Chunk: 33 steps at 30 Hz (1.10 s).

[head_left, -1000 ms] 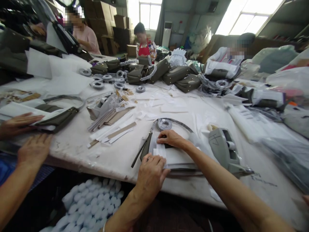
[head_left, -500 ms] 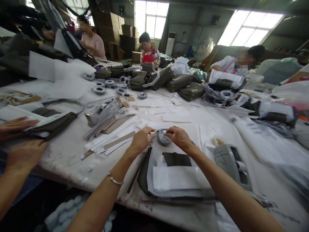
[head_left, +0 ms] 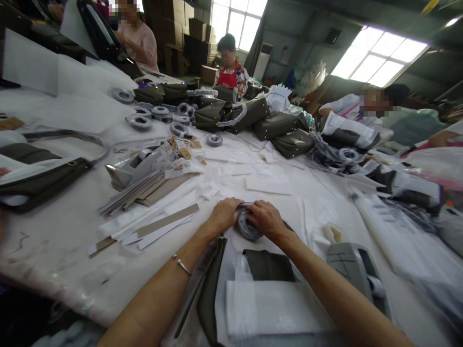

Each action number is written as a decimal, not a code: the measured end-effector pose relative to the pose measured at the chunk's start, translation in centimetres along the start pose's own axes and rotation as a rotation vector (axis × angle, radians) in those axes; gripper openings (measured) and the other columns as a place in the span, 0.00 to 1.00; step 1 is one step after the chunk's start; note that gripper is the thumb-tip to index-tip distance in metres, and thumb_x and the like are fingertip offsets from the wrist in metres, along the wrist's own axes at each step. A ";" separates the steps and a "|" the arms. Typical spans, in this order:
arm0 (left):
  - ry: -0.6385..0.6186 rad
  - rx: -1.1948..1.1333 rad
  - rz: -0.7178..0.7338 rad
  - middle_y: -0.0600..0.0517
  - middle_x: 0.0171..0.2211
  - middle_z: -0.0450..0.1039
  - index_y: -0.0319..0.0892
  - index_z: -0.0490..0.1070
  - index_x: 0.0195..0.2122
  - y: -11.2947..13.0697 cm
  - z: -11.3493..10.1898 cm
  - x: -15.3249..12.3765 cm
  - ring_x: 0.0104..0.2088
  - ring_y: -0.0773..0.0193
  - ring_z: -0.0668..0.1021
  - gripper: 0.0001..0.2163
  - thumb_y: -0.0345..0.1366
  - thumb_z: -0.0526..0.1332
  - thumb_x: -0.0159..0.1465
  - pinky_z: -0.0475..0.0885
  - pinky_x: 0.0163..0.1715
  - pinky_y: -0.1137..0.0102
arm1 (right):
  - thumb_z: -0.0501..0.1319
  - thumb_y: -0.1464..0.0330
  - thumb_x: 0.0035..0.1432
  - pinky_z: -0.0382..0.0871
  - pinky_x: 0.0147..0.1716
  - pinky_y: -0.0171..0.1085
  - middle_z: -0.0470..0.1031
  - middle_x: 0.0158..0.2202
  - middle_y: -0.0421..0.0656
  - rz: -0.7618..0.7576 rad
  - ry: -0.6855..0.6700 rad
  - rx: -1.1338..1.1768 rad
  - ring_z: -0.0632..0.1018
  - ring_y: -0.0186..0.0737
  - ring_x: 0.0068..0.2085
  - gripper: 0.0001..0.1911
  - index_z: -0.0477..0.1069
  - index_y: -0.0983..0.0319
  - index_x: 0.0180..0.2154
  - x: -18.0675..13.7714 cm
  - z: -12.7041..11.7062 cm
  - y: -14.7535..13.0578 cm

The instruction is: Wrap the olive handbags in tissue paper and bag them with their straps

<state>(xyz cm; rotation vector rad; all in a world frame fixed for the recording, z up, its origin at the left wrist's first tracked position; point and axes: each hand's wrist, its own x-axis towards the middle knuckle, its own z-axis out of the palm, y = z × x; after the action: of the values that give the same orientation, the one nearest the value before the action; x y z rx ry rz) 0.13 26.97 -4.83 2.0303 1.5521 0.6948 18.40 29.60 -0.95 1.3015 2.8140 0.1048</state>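
Observation:
Both my hands meet at a coiled strap (head_left: 248,230) wrapped in clear plastic, lying at the top edge of a dark olive bag. My left hand (head_left: 224,215) grips the coil's left side with bent fingers. On its upper right, my right hand (head_left: 266,219) has its fingers curled over the ring, partly hiding it. The dark olive bag (head_left: 209,301) lies flat below, between my forearms. White wrapping paper (head_left: 277,308) covers much of its front.
A grey tape dispenser (head_left: 347,265) stands right of the bag. Card strips (head_left: 168,221) and a stack of brown pieces (head_left: 155,188) lie to the left. Several bags (head_left: 249,115) and wrapped coils (head_left: 140,121) fill the table's far side. Other people sit around it.
My fingertips have come down from above the coil onto it, and my hands are closer together. The view has shifted; the neighbour's hands at the left are now almost out of view.

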 end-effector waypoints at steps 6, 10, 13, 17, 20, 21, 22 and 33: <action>-0.045 0.054 0.003 0.51 0.50 0.77 0.44 0.73 0.52 0.8 -0.8 0.3 0.50 0.63 0.76 0.16 0.30 0.53 0.66 0.69 0.54 0.71 | 0.63 0.68 0.62 0.66 0.42 0.35 0.76 0.41 0.48 0.077 -0.030 0.022 0.75 0.43 0.44 0.06 0.76 0.62 0.41 0.6 0.1 -0.6; -0.017 0.145 -0.058 0.45 0.45 0.76 0.40 0.73 0.48 2.2 -0.1 0.4 0.48 0.54 0.76 0.13 0.36 0.59 0.64 0.72 0.49 0.62 | 0.63 0.71 0.61 0.68 0.43 0.36 0.77 0.41 0.48 0.031 -0.060 0.140 0.76 0.43 0.44 0.09 0.75 0.63 0.44 0.6 -0.3 0.2; 0.016 0.192 -0.084 0.43 0.45 0.74 0.39 0.73 0.46 3.2 0.7 0.2 0.48 0.50 0.75 0.12 0.35 0.62 0.62 0.72 0.48 0.59 | 0.64 0.74 0.56 0.69 0.43 0.35 0.80 0.39 0.44 0.025 -0.162 0.339 0.78 0.41 0.41 0.12 0.77 0.62 0.44 0.9 -1.6 1.6; 0.033 0.217 -0.080 0.44 0.46 0.74 0.40 0.72 0.48 3.6 1.1 0.1 0.49 0.51 0.74 0.13 0.37 0.62 0.64 0.71 0.49 0.59 | 0.62 0.71 0.59 0.70 0.44 0.36 0.82 0.40 0.43 0.094 -0.094 0.416 0.80 0.40 0.40 0.10 0.78 0.60 0.42 3.1 -3.4 2.0; 0.020 0.225 -0.077 0.43 0.48 0.73 0.38 0.70 0.52 3.5 1.0 0.1 0.49 0.52 0.73 0.15 0.35 0.61 0.64 0.71 0.49 0.60 | 0.60 0.71 0.61 0.69 0.45 0.36 0.81 0.44 0.44 0.101 -0.149 0.231 0.79 0.42 0.45 0.12 0.78 0.60 0.44 6.0 -3.6 0.7; 0.014 0.225 -0.076 0.42 0.49 0.73 0.38 0.71 0.52 3.5 0.9 0.1 0.49 0.52 0.73 0.15 0.35 0.61 0.64 0.72 0.48 0.61 | 0.60 0.72 0.60 0.69 0.44 0.37 0.81 0.45 0.46 0.097 -0.202 0.170 0.79 0.43 0.46 0.12 0.78 0.60 0.44 7.1 -3.5 0.3; 0.009 0.223 -0.074 0.42 0.49 0.73 0.38 0.71 0.51 3.5 0.9 0.1 0.50 0.52 0.73 0.15 0.35 0.62 0.64 0.72 0.48 0.61 | 0.60 0.73 0.58 0.70 0.42 0.37 0.81 0.44 0.47 0.095 -0.256 0.122 0.79 0.44 0.46 0.13 0.78 0.60 0.44 8.1 -3.2 -0.1; 0.025 0.164 -0.075 0.43 0.47 0.74 0.42 0.76 0.45 3.0 1.0 0.1 0.50 0.51 0.74 0.09 0.36 0.63 0.64 0.72 0.47 0.62 | 0.68 0.73 0.47 0.66 0.29 0.33 0.80 0.30 0.43 0.130 -0.347 0.036 0.79 0.41 0.33 0.04 0.76 0.59 0.28 10.7 -2.5 -0.2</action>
<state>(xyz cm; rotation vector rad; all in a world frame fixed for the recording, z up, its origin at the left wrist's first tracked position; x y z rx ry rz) 2.97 26.31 -3.55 2.0742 1.7411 0.5832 11.18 37.49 1.46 1.3581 2.4526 -0.1547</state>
